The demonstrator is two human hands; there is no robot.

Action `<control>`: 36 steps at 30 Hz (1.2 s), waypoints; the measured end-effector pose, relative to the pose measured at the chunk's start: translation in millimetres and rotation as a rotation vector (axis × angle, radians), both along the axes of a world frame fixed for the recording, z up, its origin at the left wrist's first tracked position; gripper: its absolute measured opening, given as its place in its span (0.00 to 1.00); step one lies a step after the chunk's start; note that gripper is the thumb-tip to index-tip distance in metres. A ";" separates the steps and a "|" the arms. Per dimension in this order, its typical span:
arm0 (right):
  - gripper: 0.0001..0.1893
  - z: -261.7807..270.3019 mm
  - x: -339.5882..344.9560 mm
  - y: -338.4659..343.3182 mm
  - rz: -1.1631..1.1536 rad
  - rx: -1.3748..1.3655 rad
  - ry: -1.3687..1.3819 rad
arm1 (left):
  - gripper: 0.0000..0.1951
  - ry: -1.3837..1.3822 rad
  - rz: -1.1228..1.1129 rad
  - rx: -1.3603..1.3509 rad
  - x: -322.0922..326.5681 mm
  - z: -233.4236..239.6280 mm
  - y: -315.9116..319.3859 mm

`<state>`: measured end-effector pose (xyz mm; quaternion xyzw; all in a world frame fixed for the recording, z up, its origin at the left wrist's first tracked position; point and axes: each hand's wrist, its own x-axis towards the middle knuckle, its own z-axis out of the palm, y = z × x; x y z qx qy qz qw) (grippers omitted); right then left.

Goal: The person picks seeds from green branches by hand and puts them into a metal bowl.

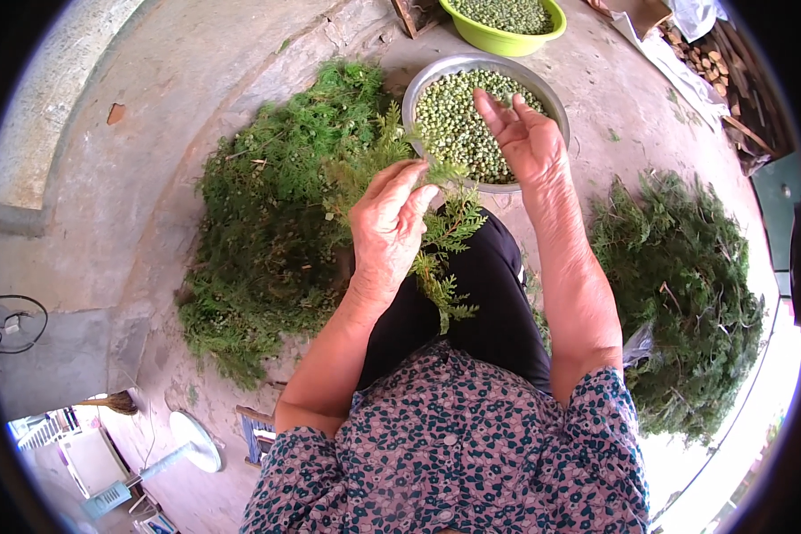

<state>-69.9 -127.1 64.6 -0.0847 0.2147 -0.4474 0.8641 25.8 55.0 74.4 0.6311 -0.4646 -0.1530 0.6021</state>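
Between its thumb and fingers, my left hand (392,210) grips a green conifer sprig (450,227) whose flat leafy ends hang over my lap. My right hand (524,137) is raised above a round metal basin (562,133) filled with small green seed cones (450,107). A small green piece, probably a cone, shows at its fingertips, with thumb and fingers a little apart. Beside my left hand lies a large heap of green conifer branches (274,173), partly covered by the forearm.
Past the basin stands a lime-green plastic tub (507,43) of similar cones. Another pile of conifer branches (681,300) lies on the right. A fan (193,444) and a broom head (121,402) are at the lower left, and stacked firewood (704,63) is at the upper right.
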 end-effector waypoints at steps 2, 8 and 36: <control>0.11 -10.7 -2.1 -12.1 -0.005 -0.018 0.102 | 0.10 0.131 0.066 -0.069 -0.9 2.2 3.1; 0.12 -9.8 12.5 28.4 0.336 -0.371 0.545 | 0.08 0.248 0.094 -0.001 10.6 -9.8 3.9; 0.11 23.8 9.2 54.2 0.556 -0.719 0.351 | 0.09 0.350 -0.003 0.085 2.3 17.4 -13.9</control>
